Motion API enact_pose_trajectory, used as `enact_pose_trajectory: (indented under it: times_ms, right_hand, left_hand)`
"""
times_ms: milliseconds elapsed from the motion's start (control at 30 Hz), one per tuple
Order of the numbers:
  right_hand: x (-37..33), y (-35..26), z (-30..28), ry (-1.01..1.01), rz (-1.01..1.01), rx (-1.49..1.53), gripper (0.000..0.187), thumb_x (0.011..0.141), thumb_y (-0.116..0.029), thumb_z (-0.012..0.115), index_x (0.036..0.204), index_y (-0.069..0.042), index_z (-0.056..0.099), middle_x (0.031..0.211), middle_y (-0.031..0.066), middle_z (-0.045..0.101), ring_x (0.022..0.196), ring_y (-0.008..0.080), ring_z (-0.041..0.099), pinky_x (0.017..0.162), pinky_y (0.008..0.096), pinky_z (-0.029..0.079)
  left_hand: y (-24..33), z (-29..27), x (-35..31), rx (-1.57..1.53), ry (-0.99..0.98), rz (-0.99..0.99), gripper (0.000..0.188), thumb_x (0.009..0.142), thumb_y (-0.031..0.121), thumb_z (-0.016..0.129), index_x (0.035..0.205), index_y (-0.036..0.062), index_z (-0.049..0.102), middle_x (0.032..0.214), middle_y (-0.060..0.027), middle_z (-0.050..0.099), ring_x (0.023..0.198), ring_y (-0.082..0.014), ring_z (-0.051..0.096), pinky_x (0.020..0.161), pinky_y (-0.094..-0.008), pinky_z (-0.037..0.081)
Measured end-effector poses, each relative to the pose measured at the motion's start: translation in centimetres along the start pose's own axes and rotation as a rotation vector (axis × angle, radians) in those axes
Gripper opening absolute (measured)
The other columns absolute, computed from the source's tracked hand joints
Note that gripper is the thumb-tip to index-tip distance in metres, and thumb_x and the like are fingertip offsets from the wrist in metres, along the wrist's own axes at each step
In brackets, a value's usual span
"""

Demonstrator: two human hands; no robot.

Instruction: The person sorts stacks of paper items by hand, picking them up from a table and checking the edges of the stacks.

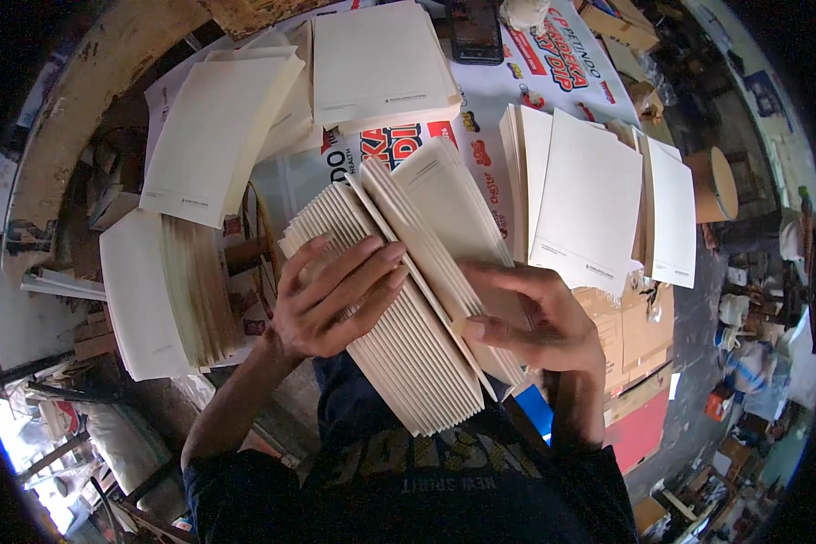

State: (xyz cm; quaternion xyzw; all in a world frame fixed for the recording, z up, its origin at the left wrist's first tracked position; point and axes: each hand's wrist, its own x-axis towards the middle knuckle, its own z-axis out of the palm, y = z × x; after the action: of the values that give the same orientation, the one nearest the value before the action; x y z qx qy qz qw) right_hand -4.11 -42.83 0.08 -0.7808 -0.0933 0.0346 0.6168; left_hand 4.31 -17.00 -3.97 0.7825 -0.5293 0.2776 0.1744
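A thick stack of cream paper envelopes is held on edge in front of my chest, its many edges fanned in a row. My left hand lies across the top edges with its fingers curved over them. On the other side, my right hand grips a thinner group of the envelopes, thumb on the near side and fingers behind. A narrow gap runs between this group and the thicker bunch under my left hand. The lower side of the stack, where it may rest on me, is hidden.
More piles of envelopes surround me: one far centre, one far left, one near left, and one at right. A dark phone lies on the printed banner. Cardboard boxes stand at right.
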Motion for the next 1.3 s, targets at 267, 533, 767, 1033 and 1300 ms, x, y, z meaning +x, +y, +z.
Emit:
enact_pose_trajectory:
  times_ms: [267,533,767,1033,1300]
  right_hand:
    - [0.1,-0.3,0.3,-0.044,0.010,0.086,0.037,0.086,-0.002,0.062,0.123,-0.002,0.064,0.122,0.0227,0.060,0.119,0.0365,0.056,0.101,0.0385,0.042]
    - [0.0,-0.2,1.4,0.091,-0.290,-0.239,0.065,0.068,-0.009,0.085,0.124,-0.002,0.054,0.117,0.0179,0.067,0.112,0.0266,0.063,0.098,0.0398,0.050]
    - [0.2,-2.6,1.5,0.130,0.141,0.097,0.048,0.081,0.007,0.049,0.126,-0.003,0.063,0.128,0.0204,0.059,0.117,0.0330,0.058,0.101,0.0402,0.043]
    - [0.7,-1.7,1.3,0.015,-0.118,-0.264,0.062,0.066,-0.023,0.090,0.120,-0.004,0.066,0.127,0.0239,0.058,0.119,0.0381,0.054,0.103,0.0445,0.041]
    - [-0.1,-2.2,1.9,0.092,0.072,0.021,0.048,0.079,-0.003,0.071,0.126,-0.004,0.063,0.128,0.0239,0.057,0.119,0.0373,0.055,0.102,0.0433,0.042]
  left_hand:
    - [0.6,-0.3,-0.3,0.003,-0.013,-0.091,0.032,0.089,0.026,0.064,0.120,0.0213,0.067,0.124,0.0025,0.064,0.119,-0.0173,0.057,0.104,-0.0428,0.045]
    - [0.3,0.1,-0.7,-0.017,0.031,-0.076,0.029,0.090,0.027,0.064,0.118,0.0223,0.068,0.127,0.0017,0.063,0.121,-0.0177,0.056,0.106,-0.0433,0.045]
    - [0.2,0.7,-1.3,-0.042,0.122,-0.096,0.027,0.089,0.025,0.066,0.115,0.0204,0.068,0.126,-0.0010,0.064,0.122,-0.0173,0.056,0.107,-0.0426,0.044]
    - [-0.1,0.6,-0.6,-0.091,0.057,-0.076,0.030,0.088,0.025,0.066,0.118,0.0201,0.067,0.127,0.0024,0.064,0.124,-0.0159,0.055,0.112,-0.0406,0.041]
    - [0.1,0.9,-1.2,-0.065,0.159,-0.086,0.030,0.091,0.020,0.063,0.121,0.0193,0.066,0.124,-0.0021,0.064,0.122,-0.0187,0.057,0.110,-0.0436,0.042]
